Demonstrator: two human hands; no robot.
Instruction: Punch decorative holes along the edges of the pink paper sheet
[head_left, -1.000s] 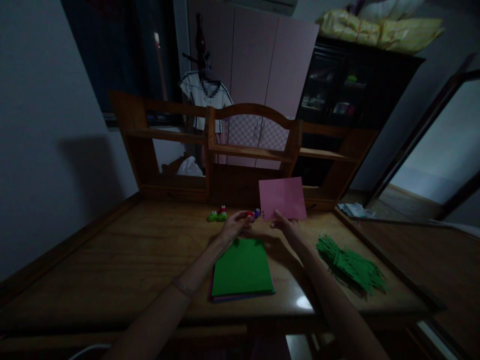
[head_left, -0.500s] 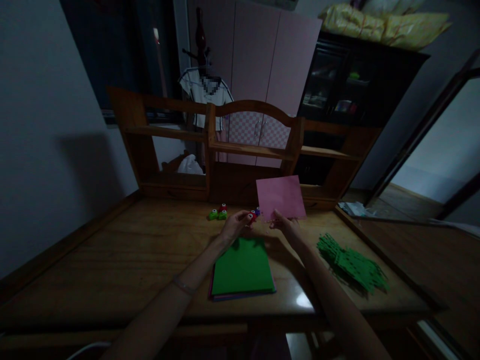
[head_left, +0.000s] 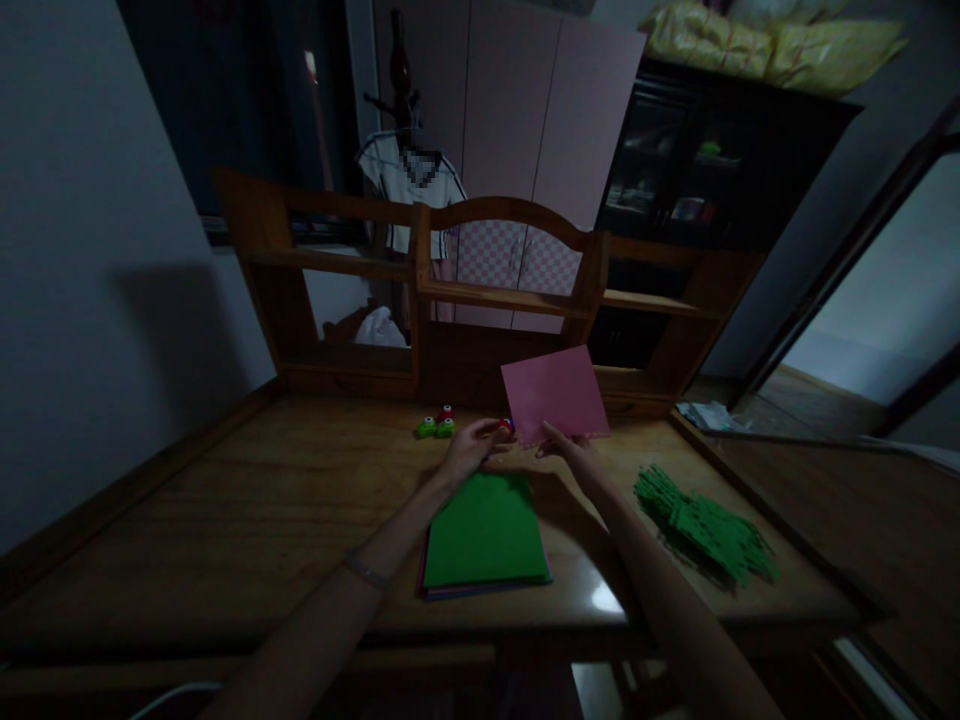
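Note:
In the head view my left hand (head_left: 474, 447) is closed around a small red craft punch (head_left: 503, 427), mostly covered by the fingers, beside the lower left corner of a pink sheet (head_left: 556, 397). My right hand (head_left: 568, 447) pinches that sheet at its lower edge, thumb in front, and holds it tilted up above the table. Small notches run along the sheet's bottom edge. A bit of blue, perhaps another punch, shows behind my left fingers. Below my hands lies a stack of coloured sheets with a green sheet (head_left: 487, 530) on top.
Two green punches (head_left: 446, 428) and a red punch (head_left: 447, 411) stand left of my hands. To the right lies a pile of green cut paper (head_left: 705, 525). A wooden shelf unit (head_left: 502, 297) rises along the back of the wooden table (head_left: 225, 500).
The pink sheet has shifted slightly left and tilted more. My left hand has turned a little, and the red punch shows less between its fingers.

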